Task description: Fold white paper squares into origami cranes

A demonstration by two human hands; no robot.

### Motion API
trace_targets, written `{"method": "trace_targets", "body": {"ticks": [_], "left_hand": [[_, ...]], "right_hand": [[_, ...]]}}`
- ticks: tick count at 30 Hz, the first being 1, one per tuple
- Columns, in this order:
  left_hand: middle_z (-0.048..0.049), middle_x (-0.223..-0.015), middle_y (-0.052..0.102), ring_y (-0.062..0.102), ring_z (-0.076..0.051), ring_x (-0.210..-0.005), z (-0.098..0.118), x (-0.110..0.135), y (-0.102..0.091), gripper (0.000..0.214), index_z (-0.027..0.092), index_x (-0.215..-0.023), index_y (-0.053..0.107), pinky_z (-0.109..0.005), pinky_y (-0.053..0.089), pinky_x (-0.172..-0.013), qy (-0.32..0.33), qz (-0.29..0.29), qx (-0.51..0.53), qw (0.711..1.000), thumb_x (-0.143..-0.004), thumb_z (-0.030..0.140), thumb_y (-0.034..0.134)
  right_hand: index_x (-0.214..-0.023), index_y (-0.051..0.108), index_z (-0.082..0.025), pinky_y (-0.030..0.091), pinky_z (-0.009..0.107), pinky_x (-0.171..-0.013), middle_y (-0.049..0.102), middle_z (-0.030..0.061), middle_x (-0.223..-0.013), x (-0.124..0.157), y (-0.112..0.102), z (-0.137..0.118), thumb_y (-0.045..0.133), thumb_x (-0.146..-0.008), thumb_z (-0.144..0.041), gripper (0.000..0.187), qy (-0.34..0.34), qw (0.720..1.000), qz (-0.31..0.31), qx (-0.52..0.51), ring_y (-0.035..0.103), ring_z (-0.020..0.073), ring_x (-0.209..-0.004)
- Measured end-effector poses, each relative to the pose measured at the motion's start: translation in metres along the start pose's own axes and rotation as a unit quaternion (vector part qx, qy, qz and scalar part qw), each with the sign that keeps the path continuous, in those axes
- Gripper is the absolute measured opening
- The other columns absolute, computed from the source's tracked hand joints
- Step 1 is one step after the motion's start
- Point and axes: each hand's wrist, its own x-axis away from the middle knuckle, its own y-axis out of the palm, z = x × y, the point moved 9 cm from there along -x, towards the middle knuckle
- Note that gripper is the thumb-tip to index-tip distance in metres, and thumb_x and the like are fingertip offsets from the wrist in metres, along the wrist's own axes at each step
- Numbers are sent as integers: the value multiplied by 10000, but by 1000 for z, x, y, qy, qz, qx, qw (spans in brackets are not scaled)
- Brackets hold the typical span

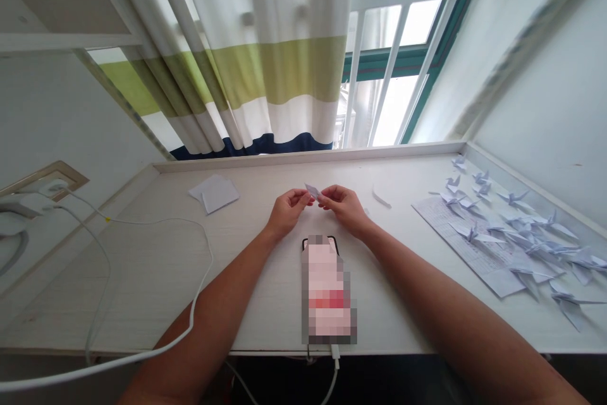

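Note:
Between my two hands, above the middle of the white desk, is a small folded piece of white paper (pixel 313 191). My left hand (pixel 287 210) pinches its left lower part with thumb and fingers. From the other side my right hand (pixel 345 206) grips its right edge, fingers curled. Part of the paper is hidden behind my fingertips. Just below my hands lies a phone (pixel 327 288) with a blurred-out screen, a cable plugged into its near end.
Several folded paper cranes (pixel 533 241) cover the right side, some on a written sheet (pixel 455 231). Loose paper squares (pixel 220 193) lie at the left back, a curved paper strip (pixel 380 196) right of my hands. A white cable (pixel 211 253) crosses over my left forearm. Behind hangs a striped curtain (pixel 284 70).

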Motion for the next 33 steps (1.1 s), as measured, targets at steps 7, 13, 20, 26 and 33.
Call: {"method": "trace_targets", "body": {"ticks": [7, 13, 20, 26, 33], "left_hand": [[-47, -791, 741, 659, -174, -769, 15, 5, 2, 275, 168, -837, 735, -291, 472, -698, 6, 41, 47, 998, -811, 442, 741], [-33, -769, 715, 643, -153, -722, 15, 4, -4, 248, 163, -814, 719, -288, 490, -703, 12, 53, 75, 996, -756, 392, 796], [-52, -863, 730, 676, -178, -814, 27, 9, -10, 175, 171, -817, 717, -316, 539, -773, 63, 109, 17, 992, -776, 331, 775], [-79, -959, 752, 698, -200, -879, 36, 11, -6, 158, 171, -829, 741, -343, 561, -819, 87, 92, -3, 992, -813, 328, 746], [-88, -962, 769, 715, -206, -861, 36, 11, -5, 237, 169, -873, 776, -356, 576, -836, 92, 70, 20, 993, -790, 390, 788]], "right_hand": [[-809, 723, -195, 538, 394, -842, 750, 44, -812, 7, 14, -6, 844, -701, -479, 327, 25, 991, -18, -131, 692, 199, -804], [-815, 765, -191, 537, 408, -873, 757, 51, -812, 6, 14, -3, 830, -724, -493, 322, 29, 989, -31, -139, 680, 192, -793], [-879, 764, -192, 555, 408, -869, 757, 50, -842, 7, 17, -6, 854, -698, -485, 355, 20, 989, -24, -143, 678, 186, -802], [-833, 741, -195, 547, 403, -820, 730, 36, -770, 7, 11, -14, 856, -704, -483, 336, -31, 991, 6, -128, 655, 175, -733], [-854, 770, -198, 542, 413, -816, 738, 51, -800, 6, 9, -14, 831, -721, -511, 345, -40, 996, 7, -79, 659, 201, -759]]}}
